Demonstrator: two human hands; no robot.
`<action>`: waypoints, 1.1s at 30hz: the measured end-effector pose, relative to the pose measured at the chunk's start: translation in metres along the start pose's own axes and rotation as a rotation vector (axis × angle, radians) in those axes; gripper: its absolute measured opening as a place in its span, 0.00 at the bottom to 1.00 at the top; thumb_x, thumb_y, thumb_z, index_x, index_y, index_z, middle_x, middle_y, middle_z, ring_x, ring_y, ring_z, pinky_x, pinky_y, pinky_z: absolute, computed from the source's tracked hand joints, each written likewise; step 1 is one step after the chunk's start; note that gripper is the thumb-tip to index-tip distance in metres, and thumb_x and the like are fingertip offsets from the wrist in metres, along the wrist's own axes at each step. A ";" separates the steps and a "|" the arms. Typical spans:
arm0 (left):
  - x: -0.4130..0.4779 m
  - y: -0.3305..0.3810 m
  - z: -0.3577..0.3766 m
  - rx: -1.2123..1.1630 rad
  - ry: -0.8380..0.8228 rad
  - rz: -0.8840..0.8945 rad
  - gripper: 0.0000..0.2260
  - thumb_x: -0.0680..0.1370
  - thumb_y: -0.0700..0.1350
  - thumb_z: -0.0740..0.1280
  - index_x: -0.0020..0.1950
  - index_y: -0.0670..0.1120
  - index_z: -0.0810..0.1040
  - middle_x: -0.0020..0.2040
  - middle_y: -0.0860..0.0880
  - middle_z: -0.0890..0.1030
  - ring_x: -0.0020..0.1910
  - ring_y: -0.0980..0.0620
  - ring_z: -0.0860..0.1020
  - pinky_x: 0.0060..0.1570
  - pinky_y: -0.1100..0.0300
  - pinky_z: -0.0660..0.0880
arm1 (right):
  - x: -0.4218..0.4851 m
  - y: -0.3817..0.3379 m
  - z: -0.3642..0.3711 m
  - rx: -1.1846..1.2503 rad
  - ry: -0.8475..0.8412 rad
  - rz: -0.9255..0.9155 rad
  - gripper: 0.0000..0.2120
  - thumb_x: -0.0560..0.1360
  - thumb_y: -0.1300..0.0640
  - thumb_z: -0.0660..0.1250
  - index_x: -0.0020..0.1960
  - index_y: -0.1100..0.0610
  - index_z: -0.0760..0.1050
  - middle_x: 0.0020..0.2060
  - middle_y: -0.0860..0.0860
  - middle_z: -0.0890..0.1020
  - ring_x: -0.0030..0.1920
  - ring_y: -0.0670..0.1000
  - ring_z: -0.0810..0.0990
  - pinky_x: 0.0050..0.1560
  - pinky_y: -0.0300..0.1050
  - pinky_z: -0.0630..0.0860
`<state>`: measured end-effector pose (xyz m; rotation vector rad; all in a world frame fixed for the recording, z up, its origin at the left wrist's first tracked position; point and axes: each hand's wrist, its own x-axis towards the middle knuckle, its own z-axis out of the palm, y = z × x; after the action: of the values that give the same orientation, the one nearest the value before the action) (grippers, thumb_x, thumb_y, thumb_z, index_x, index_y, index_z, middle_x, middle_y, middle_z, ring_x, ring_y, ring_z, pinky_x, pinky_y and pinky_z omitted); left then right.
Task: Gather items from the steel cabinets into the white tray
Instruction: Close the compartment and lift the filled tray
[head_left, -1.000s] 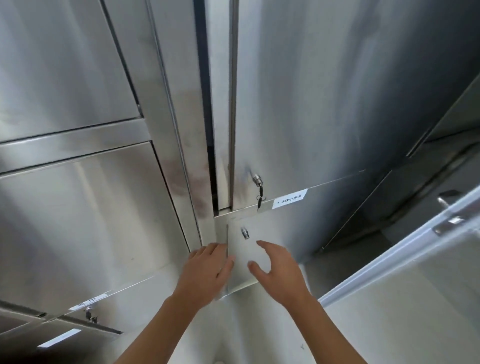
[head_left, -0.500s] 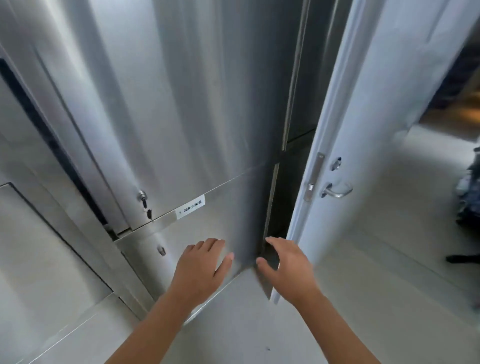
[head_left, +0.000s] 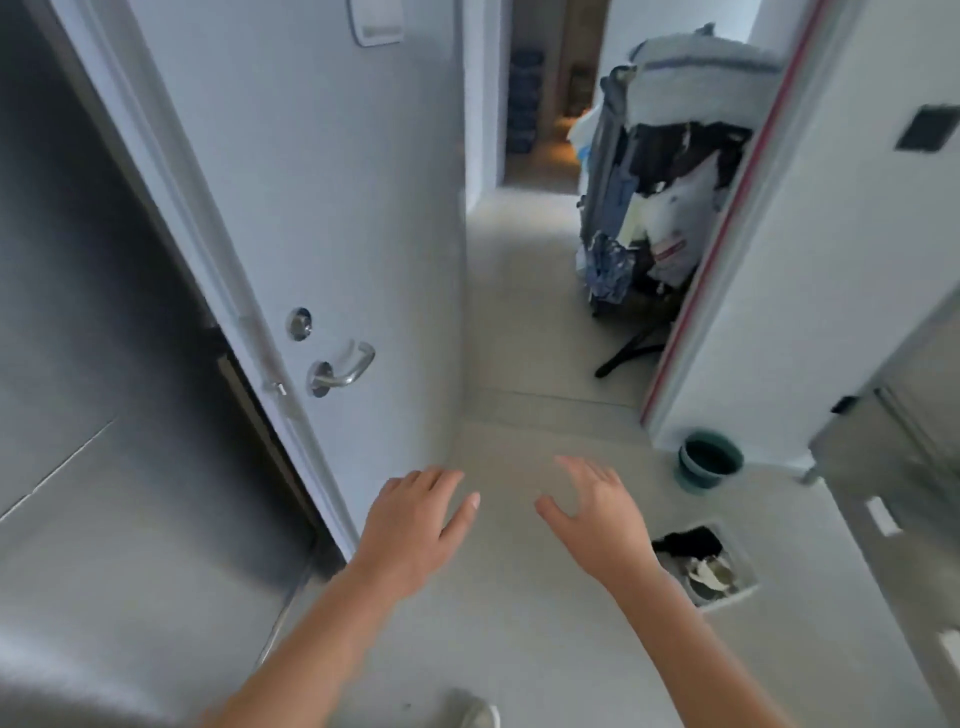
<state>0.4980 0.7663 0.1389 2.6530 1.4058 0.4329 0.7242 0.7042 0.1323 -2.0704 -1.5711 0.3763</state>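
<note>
My left hand (head_left: 413, 525) and my right hand (head_left: 597, 514) hover side by side over the pale floor, fingers apart, holding nothing. A steel cabinet (head_left: 93, 415) fills the left edge of the view, its doors closed, well left of my left hand. Another steel unit (head_left: 893, 467) shows at the far right. No white tray is in view.
A white door (head_left: 322, 208) with a metal lever handle (head_left: 345, 366) stands open beside the cabinet. A teal bucket (head_left: 709, 460) sits by a white wall corner. A floor recess (head_left: 704, 564) holds dark debris. A loaded cart (head_left: 654, 182) stands in the corridor beyond.
The view has swung right, from the steel cabinet fronts to the open door and corridor. Both hands have come off the cabinet door and now hang over the floor.
</note>
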 end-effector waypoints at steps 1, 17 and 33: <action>0.018 0.006 0.006 -0.019 0.007 0.038 0.26 0.81 0.61 0.48 0.64 0.48 0.76 0.58 0.52 0.80 0.54 0.48 0.78 0.56 0.53 0.70 | 0.005 0.012 -0.006 0.003 0.018 0.041 0.27 0.76 0.45 0.69 0.72 0.54 0.73 0.66 0.49 0.79 0.68 0.53 0.72 0.64 0.44 0.68; 0.229 0.182 0.142 -0.200 -0.326 0.680 0.26 0.80 0.61 0.50 0.62 0.46 0.78 0.56 0.50 0.81 0.53 0.45 0.79 0.53 0.50 0.75 | -0.001 0.189 -0.079 0.014 0.364 0.732 0.24 0.77 0.41 0.67 0.70 0.47 0.73 0.62 0.44 0.80 0.67 0.49 0.73 0.55 0.38 0.65; 0.425 0.328 0.266 -0.036 -0.476 0.735 0.28 0.79 0.61 0.47 0.63 0.46 0.77 0.57 0.48 0.81 0.54 0.44 0.80 0.54 0.50 0.74 | 0.133 0.431 -0.115 0.237 0.307 0.921 0.27 0.77 0.44 0.68 0.73 0.51 0.71 0.69 0.49 0.77 0.70 0.53 0.73 0.66 0.46 0.68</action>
<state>1.0635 0.9404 0.0439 2.8851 0.2724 -0.1312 1.1708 0.7186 0.0028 -2.3904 -0.3077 0.4899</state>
